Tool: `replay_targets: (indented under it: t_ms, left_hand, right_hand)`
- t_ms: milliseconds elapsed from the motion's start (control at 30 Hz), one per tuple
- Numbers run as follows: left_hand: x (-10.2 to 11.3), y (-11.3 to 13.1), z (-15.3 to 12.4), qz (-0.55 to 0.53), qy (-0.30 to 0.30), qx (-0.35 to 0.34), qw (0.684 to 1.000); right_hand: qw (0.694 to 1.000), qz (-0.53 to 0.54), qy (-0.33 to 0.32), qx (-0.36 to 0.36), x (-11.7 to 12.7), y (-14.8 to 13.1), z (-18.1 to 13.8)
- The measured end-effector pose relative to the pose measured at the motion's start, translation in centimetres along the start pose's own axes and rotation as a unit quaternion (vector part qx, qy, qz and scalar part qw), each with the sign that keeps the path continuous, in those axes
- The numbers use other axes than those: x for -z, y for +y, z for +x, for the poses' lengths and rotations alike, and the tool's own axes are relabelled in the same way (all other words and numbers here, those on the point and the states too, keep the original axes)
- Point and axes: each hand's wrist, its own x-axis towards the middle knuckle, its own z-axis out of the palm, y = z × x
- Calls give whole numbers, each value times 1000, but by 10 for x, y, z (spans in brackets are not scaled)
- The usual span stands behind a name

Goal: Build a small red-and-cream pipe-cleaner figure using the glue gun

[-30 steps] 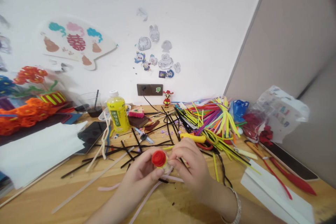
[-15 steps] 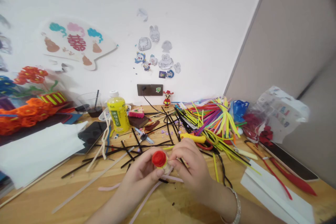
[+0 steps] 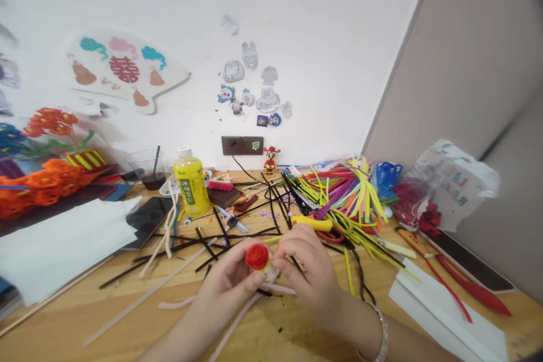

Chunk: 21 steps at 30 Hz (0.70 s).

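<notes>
Between both hands is a small fuzzy craft piece with a rolled red top and a yellow and cream part under it, apparently made of pipe cleaners. My left hand is closed around its left side, thumb at the front. Fingers of my right hand pinch its right side; what exactly lies between the fingertips is hidden. Below the hands, a pale pink pipe cleaner runs along the table. Just beyond my right hand are yellow-handled pliers or scissors.
Black pipe cleaners lie scattered on the wooden table. A colourful pipe cleaner heap is at the back right, and a yellow drink bottle stands at the back. White paper lies left, a folded white sheet right.
</notes>
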Motion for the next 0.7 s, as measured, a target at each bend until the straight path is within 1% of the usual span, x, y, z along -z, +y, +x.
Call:
replay_targets:
  t_ms: [200,500,700]
  left_hand:
    - [0,-1,1,3,-11,-7,1000]
    - [-1,0,1,12,-4,-7,1000]
    - [0,-1,1,33,-9,-20,999]
  right_hand:
    - [1000,0,-4,-5,0,2,-2]
    - [1000,-1,-5,-7,0,2,-2]
    - [1000,-7,0,-6,-1,2,-2]
